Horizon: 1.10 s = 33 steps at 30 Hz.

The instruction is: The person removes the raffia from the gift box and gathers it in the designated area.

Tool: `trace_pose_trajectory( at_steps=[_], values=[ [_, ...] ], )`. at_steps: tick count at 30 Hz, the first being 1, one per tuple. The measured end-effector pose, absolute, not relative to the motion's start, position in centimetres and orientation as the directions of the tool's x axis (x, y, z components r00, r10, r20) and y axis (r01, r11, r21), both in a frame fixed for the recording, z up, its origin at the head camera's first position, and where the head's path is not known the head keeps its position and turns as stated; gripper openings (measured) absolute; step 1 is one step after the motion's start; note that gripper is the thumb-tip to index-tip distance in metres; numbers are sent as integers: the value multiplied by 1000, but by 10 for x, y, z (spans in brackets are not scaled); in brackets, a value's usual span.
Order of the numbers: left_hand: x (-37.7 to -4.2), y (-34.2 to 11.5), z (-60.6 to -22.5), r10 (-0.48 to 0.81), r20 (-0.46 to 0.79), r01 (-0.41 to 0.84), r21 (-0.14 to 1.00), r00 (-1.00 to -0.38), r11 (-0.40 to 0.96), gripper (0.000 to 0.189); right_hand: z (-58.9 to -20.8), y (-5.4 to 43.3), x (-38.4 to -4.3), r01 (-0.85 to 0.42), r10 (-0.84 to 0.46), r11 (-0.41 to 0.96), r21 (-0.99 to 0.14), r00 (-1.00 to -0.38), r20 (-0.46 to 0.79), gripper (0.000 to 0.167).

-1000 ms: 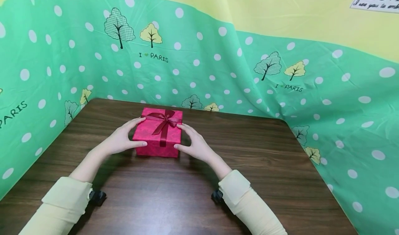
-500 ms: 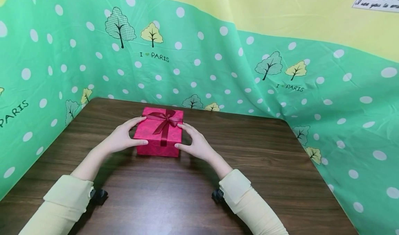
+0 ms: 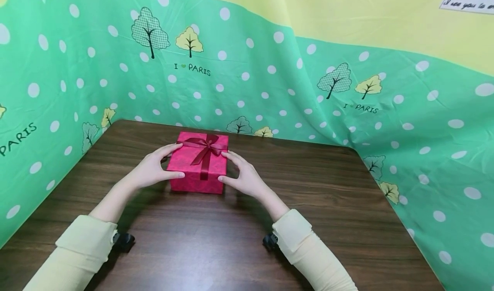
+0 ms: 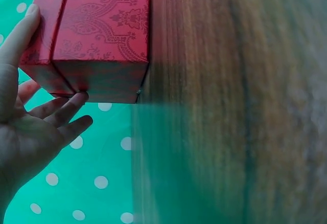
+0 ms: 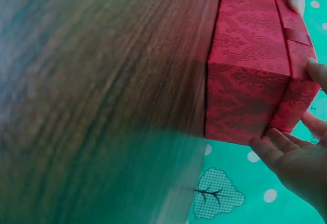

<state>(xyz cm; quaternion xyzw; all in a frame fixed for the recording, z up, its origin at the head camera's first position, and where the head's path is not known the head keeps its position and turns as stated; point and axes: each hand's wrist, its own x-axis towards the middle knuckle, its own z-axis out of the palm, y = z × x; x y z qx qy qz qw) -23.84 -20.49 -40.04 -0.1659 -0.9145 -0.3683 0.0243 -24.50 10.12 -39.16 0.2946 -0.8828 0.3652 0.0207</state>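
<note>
In the head view, a pink-red gift box (image 3: 187,183) with a dark red ribbon bow (image 3: 208,147) on its lid (image 3: 183,160) stands upright on the wooden table. My left hand (image 3: 150,169) holds the lid at its left side, thumb on the front face and fingers along the side. On the opposite side, my right hand (image 3: 247,178) grips the lid the same way. The left wrist view shows the left thumb (image 4: 23,35) against the lid band and fingertips below its edge. In the right wrist view, the lid seam on the box (image 5: 250,70) looks closed.
The dark wooden table (image 3: 308,192) extends around the box, its far edge close behind. A green polka-dot cloth (image 3: 266,80) with printed trees hangs behind and at both sides. A small black camera sits at each wrist, by the rolled sleeves.
The head view shifts slightly, moving the whole scene a little to the right. Both hands keep their places on the box, and the lid stays down.
</note>
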Motion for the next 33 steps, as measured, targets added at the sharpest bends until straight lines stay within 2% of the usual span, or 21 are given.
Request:
trace_pose_trajectory(
  at_steps=[33],
  values=[
    [-238, -204, -383, 307, 193, 352, 685, -932, 638, 89, -376, 105, -245, -532, -484, 552, -642, -832, 273, 67]
  ],
)
